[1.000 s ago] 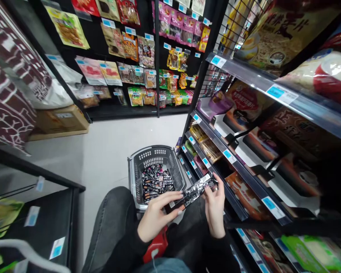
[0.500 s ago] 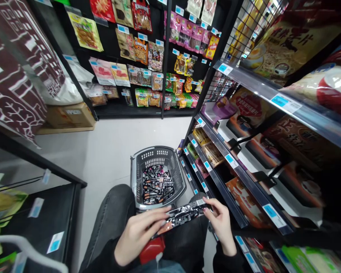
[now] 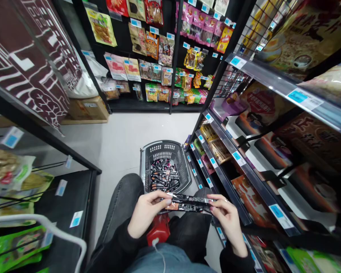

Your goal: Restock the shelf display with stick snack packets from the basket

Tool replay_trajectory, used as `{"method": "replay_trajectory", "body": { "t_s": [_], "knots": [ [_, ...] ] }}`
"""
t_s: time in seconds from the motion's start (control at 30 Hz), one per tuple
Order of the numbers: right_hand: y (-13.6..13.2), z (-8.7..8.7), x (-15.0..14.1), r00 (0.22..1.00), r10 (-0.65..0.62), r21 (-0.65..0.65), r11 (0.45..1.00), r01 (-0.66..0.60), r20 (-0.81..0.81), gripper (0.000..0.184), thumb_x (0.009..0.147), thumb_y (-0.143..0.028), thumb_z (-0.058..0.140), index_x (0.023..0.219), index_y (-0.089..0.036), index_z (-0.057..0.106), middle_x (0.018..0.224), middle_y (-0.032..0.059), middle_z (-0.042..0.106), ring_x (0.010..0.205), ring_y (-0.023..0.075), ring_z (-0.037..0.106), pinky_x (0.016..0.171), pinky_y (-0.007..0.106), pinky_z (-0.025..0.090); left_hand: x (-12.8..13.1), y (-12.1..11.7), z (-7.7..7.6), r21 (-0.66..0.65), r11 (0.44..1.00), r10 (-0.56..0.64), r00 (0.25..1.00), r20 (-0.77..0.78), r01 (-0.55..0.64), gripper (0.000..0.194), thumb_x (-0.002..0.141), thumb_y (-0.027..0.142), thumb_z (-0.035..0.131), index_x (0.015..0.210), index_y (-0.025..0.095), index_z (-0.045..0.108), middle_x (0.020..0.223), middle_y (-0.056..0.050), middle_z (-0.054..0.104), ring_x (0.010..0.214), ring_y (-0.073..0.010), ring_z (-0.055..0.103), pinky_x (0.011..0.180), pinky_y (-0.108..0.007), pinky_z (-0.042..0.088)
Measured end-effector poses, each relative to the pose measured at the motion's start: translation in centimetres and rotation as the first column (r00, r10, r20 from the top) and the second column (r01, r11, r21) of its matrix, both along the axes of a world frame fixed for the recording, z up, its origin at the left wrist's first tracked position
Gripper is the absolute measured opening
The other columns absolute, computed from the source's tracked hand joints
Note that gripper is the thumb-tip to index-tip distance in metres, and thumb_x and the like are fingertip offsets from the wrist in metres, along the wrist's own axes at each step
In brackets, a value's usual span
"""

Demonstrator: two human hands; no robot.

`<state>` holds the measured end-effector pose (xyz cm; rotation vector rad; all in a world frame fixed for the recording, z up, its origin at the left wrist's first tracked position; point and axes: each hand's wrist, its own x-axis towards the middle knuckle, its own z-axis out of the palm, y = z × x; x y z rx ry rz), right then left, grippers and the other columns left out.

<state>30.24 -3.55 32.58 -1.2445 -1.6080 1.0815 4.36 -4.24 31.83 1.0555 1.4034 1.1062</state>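
Above my lap, my left hand pinches the left end of a pair of long, narrow black stick packets with orange and white print. The fingers of my right hand close on their right end. The packets lie nearly level, one beside the other, stretched between both hands. Just beyond them on the floor stands a grey shopping basket with perforated walls. Many similar black stick packets lie jumbled inside it. The near rim of the basket is partly hidden by my hands and the packets.
Shelves with boxes and price tags rise close on my right. A dark shelf with bagged goods stands at left, a white curved bar before it. Hanging snack bags cover the back rack. A red object with a cable sits on my lap.
The camera view has turned a little, so the surroundings sit further right. The packets have gone from slanted to nearly level, and my left fingers now pinch their end more closely.
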Motion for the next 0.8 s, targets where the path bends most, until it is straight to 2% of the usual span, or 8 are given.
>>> {"method": "replay_trajectory", "body": {
  "t_s": [0.1, 0.2, 0.27, 0.4, 0.53, 0.63, 0.73, 0.8],
  "knots": [
    [0.1, 1.1, 1.0, 0.981, 0.174, -0.097, 0.981, -0.166, 0.081, 0.011, 0.076, -0.025, 0.061, 0.073, -0.019, 0.069, 0.095, 0.0088, 0.067, 0.076, 0.0179, 0.064, 0.061, 0.027, 0.050, -0.3, 0.0, -0.1, -0.003, 1.000, -0.030, 0.999, 0.016, 0.030, 0.024, 0.059, 0.038, 0.069, 0.066, 0.015, 0.069, 0.066, -0.006, 0.070, 0.060, -0.0188, 0.064, 0.059, -0.027, 0.052],
    [0.2, 1.8, 1.9, 0.922, 0.363, -0.128, 0.929, -0.348, 0.134, 0.010, 0.076, -0.024, 0.062, 0.077, -0.022, 0.071, 0.093, 0.0058, 0.069, 0.078, 0.0175, 0.064, 0.069, 0.029, 0.050, -0.8, -0.1, -0.3, -0.031, 0.991, -0.129, 0.992, 0.015, 0.129, 0.024, 0.058, 0.038, 0.070, 0.063, 0.015, 0.068, 0.064, -0.005, 0.069, 0.058, -0.0175, 0.062, 0.057, -0.027, 0.051],
    [0.4, 2.1, 2.1, 0.894, 0.425, -0.115, 0.904, -0.412, 0.141, 0.010, 0.077, -0.023, 0.062, 0.079, -0.024, 0.072, 0.091, 0.0045, 0.069, 0.080, 0.0175, 0.064, 0.072, 0.030, 0.050, -0.9, -0.1, -0.6, -0.045, 0.986, -0.161, 0.986, 0.049, 0.163, 0.024, 0.058, 0.037, 0.070, 0.063, 0.014, 0.066, 0.063, -0.005, 0.067, 0.057, -0.0159, 0.060, 0.055, -0.026, 0.050],
    [0.8, 1.9, 1.4, 0.947, 0.308, 0.007, 0.951, -0.310, 0.087, 0.010, 0.078, -0.023, 0.060, 0.075, -0.022, 0.070, 0.087, 0.0050, 0.069, 0.080, 0.0183, 0.064, 0.073, 0.031, 0.049, -0.6, 0.0, -1.6, 0.012, 0.997, -0.074, 0.988, 0.139, 0.073, 0.024, 0.060, 0.035, 0.070, 0.069, 0.014, 0.059, 0.065, -0.002, 0.063, 0.059, -0.0132, 0.058, 0.056, -0.023, 0.048],
    [0.4, 0.9, -0.4, 0.993, 0.117, 0.040, 0.993, -0.115, -0.035, 0.011, 0.083, -0.024, 0.053, 0.079, -0.020, 0.063, 0.088, 0.0056, 0.067, 0.083, 0.0173, 0.063, 0.074, 0.030, 0.048, -0.8, 0.5, -2.1, 0.162, 0.987, 0.005, 1.000, 0.009, -0.007, 0.023, 0.070, 0.036, 0.062, 0.080, 0.015, 0.060, 0.077, -0.004, 0.062, 0.073, -0.0151, 0.059, 0.066, -0.024, 0.048],
    [0.0, 0.1, -1.8, 0.990, 0.028, 0.015, 1.000, -0.026, -0.140, 0.016, 0.084, -0.023, 0.052, 0.100, -0.023, 0.053, 0.092, 0.0048, 0.065, 0.088, 0.0163, 0.061, 0.079, 0.031, 0.048, -1.7, 0.7, -1.2, 0.205, 0.955, -0.156, 0.952, -0.262, 0.213, 0.029, 0.079, 0.036, 0.053, 0.098, 0.018, 0.062, 0.092, -0.007, 0.065, 0.086, -0.0173, 0.059, 0.078, -0.026, 0.046],
    [-0.1, -0.1, -2.9, 0.990, 0.026, 0.041, 0.999, -0.020, -0.137, 0.019, 0.085, -0.023, 0.050, 0.104, -0.022, 0.048, 0.094, 0.0054, 0.063, 0.091, 0.0162, 0.060, 0.082, 0.032, 0.047, -1.9, 0.9, 0.6, 0.123, 0.847, -0.377, 0.747, -0.548, 0.517, 0.032, 0.078, 0.040, 0.055, 0.102, 0.022, 0.066, 0.095, -0.005, 0.068, 0.088, -0.0191, 0.061, 0.081, -0.028, 0.043],
    [0.1, 0.2, -3.4, 0.994, 0.056, 0.087, 0.995, -0.048, -0.094, 0.016, 0.086, -0.021, 0.048, 0.101, -0.021, 0.049, 0.094, 0.0058, 0.062, 0.092, 0.0162, 0.060, 0.083, 0.033, 0.046, -1.4, 1.1, 1.7, 0.081, 0.765, -0.457, 0.627, -0.632, 0.639, 0.036, 0.077, 0.042, 0.057, 0.106, 0.023, 0.065, 0.096, -0.005, 0.069, 0.087, -0.0195, 0.062, 0.080, -0.027, 0.043]
  ]
}}
